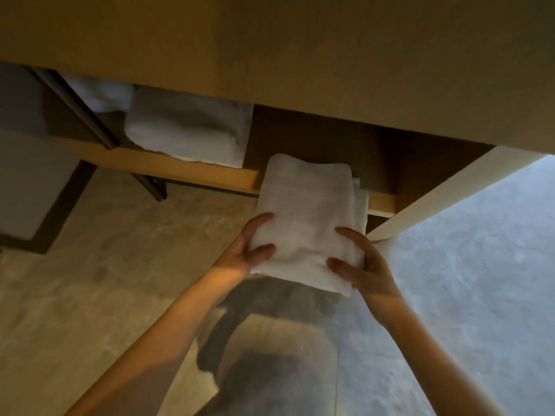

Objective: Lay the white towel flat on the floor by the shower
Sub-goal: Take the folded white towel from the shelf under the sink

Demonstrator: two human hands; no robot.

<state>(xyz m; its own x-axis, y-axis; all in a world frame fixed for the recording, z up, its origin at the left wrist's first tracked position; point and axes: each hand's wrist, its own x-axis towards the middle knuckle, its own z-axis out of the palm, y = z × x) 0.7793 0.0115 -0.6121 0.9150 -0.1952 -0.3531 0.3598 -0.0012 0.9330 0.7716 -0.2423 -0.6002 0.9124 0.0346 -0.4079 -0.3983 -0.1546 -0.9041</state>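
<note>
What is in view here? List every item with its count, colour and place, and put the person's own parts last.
folded towel: one, white, held in front of the shelf's right part, above the floor.
stacked towels: at least two, white, on the shelf's left part.
shelf: one, light wood, under the counter.
counter: one, brown wood, across the top.
metal leg: one, dark, at left.
floor: pale stone-look, below.
left hand: one, gripping the folded towel's left edge.
right hand: one, gripping its right edge.
</note>
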